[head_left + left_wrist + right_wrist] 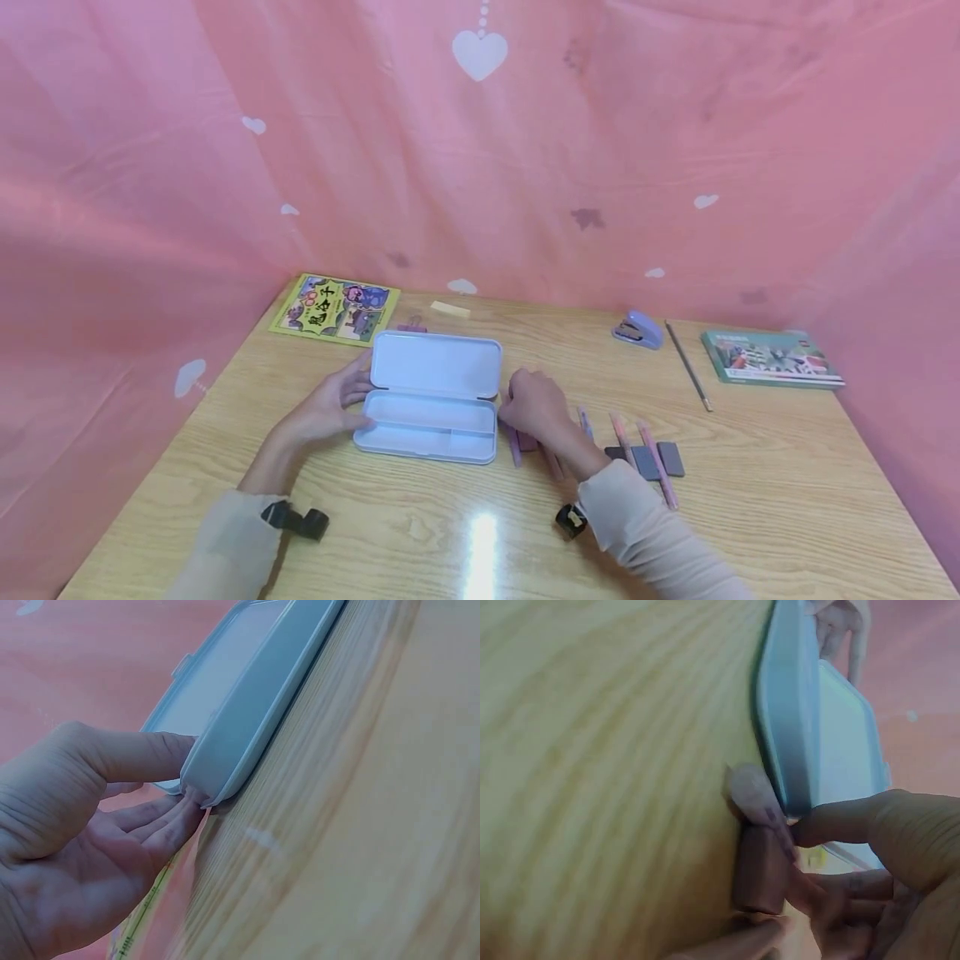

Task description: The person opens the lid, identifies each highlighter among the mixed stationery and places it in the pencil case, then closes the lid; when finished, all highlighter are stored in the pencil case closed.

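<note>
A pale blue pencil case lies on the table with its lid open, its compartments bare. My left hand holds the case's left end, thumb at the rim and other fingers low against the end, as the left wrist view shows. Just off the case's right end, my right hand has its thumb and a finger around the end of a purplish pen. Beside that pen sits a dark reddish eraser-like block. Another pen lies partly beneath the right hand.
Several pens, including a pink one, and grey blocks lie to the right. Farther back are a purple stapler, a pencil, a green box, a yellow booklet and a pale strip.
</note>
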Tool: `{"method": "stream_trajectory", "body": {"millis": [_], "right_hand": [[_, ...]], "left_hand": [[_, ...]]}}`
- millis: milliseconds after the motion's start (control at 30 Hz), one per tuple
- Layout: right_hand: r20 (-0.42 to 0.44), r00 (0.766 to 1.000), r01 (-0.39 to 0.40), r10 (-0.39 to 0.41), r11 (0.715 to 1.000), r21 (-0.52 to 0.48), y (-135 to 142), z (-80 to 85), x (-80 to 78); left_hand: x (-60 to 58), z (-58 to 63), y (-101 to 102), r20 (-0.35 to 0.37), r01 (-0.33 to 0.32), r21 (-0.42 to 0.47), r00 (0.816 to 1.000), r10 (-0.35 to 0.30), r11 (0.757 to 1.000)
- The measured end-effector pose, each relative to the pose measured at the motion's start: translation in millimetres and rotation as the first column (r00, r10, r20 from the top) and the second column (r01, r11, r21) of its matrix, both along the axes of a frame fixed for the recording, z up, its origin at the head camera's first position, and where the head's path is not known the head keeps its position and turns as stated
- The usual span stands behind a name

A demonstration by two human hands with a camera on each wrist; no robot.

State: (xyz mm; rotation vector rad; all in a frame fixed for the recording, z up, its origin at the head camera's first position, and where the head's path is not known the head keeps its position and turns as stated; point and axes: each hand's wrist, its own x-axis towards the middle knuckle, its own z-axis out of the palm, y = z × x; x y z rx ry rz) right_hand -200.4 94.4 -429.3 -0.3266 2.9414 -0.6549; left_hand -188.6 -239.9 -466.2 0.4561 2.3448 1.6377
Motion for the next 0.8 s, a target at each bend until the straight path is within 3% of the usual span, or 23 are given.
{"method": "stream_trajectory", "body": {"millis": [133, 300, 567, 800], "right_hand": [[-0.007, 0.999, 0.045, -0.046, 0.998, -0.045, 5, 3.7, -1.1], [-0.047, 0.998, 0.035, -0.042, 0.99, -0.137, 14, 32.7, -1.1], [-0.14, 0.987, -0.092, 0.081, 0.993, -0.075, 9, 72.0, -7.3], [-0.174, 0.95, -0.26, 0.258, 0.966, 0.013, -42, 81.0, -15.1]], "left_hand": [[-1.3, -0.4, 0, -0.004, 0.003, 0.001, 1.0, -0.003, 1.0], [-0.7, 0.3, 1, -0.002, 0.002, -0.005, 1.0, -0.002, 1.0], [0.7, 1.3, 0, 0.01, 0.001, 0.008, 1.0, -0.001, 1.0], [0.1, -1.8, -1, 0.027, -0.019, -0.009, 0.999, 0.019, 1.0]]}}
